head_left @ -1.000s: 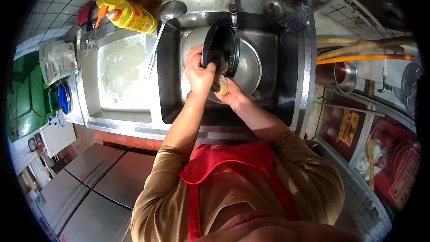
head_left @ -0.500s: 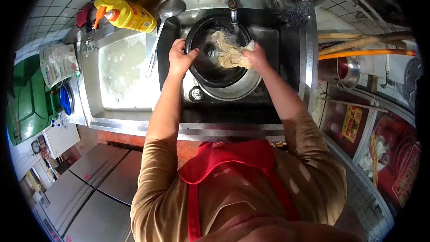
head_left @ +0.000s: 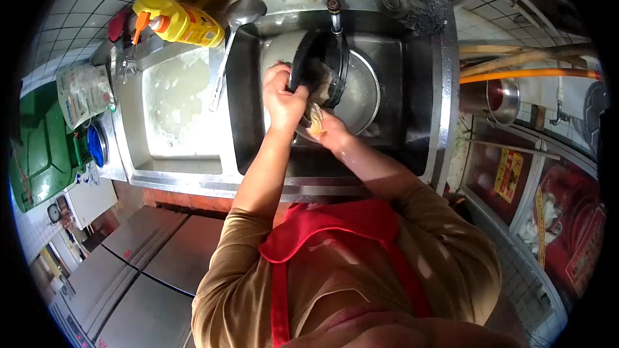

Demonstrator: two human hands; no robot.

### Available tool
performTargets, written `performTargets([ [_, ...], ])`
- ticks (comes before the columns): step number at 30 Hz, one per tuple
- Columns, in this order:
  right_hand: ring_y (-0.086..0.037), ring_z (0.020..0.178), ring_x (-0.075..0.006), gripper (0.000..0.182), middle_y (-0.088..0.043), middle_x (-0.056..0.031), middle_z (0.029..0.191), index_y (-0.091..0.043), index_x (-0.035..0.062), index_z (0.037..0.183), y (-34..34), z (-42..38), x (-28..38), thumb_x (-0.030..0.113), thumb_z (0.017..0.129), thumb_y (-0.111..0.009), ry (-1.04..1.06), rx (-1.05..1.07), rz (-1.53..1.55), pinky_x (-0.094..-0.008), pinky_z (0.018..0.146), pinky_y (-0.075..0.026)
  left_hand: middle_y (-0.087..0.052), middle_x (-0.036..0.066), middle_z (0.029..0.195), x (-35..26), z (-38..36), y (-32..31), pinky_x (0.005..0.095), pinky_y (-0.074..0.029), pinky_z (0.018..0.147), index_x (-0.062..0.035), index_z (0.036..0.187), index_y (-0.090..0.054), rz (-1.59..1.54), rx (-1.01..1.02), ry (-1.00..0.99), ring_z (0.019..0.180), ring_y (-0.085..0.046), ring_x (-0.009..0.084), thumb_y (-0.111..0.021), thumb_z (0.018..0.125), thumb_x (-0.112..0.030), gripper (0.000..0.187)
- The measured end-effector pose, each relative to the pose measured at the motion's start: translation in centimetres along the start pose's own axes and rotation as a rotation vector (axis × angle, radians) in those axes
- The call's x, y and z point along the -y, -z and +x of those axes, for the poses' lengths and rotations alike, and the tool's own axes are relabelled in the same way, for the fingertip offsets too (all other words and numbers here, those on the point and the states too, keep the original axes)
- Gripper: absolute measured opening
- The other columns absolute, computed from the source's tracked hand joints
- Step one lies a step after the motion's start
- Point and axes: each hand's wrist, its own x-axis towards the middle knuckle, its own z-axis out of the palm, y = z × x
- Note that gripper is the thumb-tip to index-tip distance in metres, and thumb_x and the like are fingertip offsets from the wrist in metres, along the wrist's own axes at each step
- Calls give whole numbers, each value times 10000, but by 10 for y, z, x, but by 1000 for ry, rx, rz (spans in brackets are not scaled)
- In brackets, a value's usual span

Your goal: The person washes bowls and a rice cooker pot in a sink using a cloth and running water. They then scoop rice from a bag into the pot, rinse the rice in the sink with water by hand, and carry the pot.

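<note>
My left hand grips the rim of a black pan, which is tipped up on its side under the tap. My right hand is closed on a wet yellowish cloth at the pan's lower edge. The cloth reaches partly into the pan, where shadow hides much of it. Below and to the right of the pan, a round metal basin stands in the dark sink.
A second basin with cloudy, foamy water adjoins on the left. A large ladle rests across the divider beside a yellow bottle with an orange nozzle. Long poles stick out at the right. A green bin stands far left.
The pan has gone from lying nearly flat to steeply tilted. My left hand shifted right, while my right hand brought the cloth left and down toward the pan's near edge.
</note>
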Motion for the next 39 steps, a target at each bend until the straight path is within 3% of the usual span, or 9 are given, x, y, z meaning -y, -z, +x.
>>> performTargets([
  [4,-601,835,-199,387,-618,-153,899,-539,-16,1030,-16,5,79,273,796,-646,365,-451,-909,-343,778,-478,-543,118,811,-6,-3,11,324,-397,904,41,672,-536,-19,-52,69,870,-547,274,-560,519,58,156],
  [7,-456,1089,-348,661,-450,-258,1185,-420,-48,1156,-20,15,119,269,668,-734,801,-584,-1599,-369,914,-387,-534,105,811,-4,-6,13,296,-400,850,38,658,-530,-50,-40,124,856,-538,249,-561,521,63,143],
  [11,-274,1266,-347,466,-364,-210,1310,-455,13,1177,-46,-5,117,242,794,-589,1497,-421,-2040,-450,988,-301,-524,82,828,1,-4,9,258,-388,767,35,640,-518,-118,-93,215,812,-509,204,-553,519,75,132],
  [15,-254,1299,-287,271,-448,-46,1287,-592,140,1032,-56,-38,86,296,835,-492,1002,-147,-2448,-657,891,-241,-522,78,837,-7,0,9,252,-386,769,33,626,-509,-106,-55,204,822,-512,208,-552,520,79,123],
  [18,-371,1225,-299,268,-554,-82,1140,-605,91,969,-68,-43,76,268,832,-456,448,6,-2751,-565,902,-317,-519,80,851,1,-2,4,247,-383,767,35,614,-501,-117,-76,248,826,-512,205,-545,524,85,112],
  [20,-488,1098,-322,265,-602,-120,1007,-595,42,923,-78,-33,66,231,816,-443,69,88,-2412,-435,873,-389,-517,86,859,7,-5,1,245,-380,767,37,607,-495,-193,-111,321,829,-512,204,-540,528,88,104],
  [27,-569,853,-148,248,-597,-44,975,-587,78,992,-113,-21,36,257,900,-443,97,291,-104,-283,763,-443,-546,115,796,-6,-14,4,300,-411,790,29,624,-539,-168,-80,241,814,-537,240,-551,551,53,78],
  [30,-562,855,-145,247,-596,-43,968,-580,69,1002,-139,-47,35,258,895,-460,105,209,-148,-275,771,-438,-552,136,761,2,-13,4,331,-432,809,30,643,-559,-67,-77,90,806,-554,282,-563,546,22,98],
  [39,-468,1129,-237,360,-531,-90,1186,-616,104,1046,-85,-32,86,318,826,-427,98,282,-2796,-458,924,-305,-539,69,830,13,-8,27,230,-391,717,37,589,-529,-341,-94,513,767,-520,171,-538,530,93,82],
])
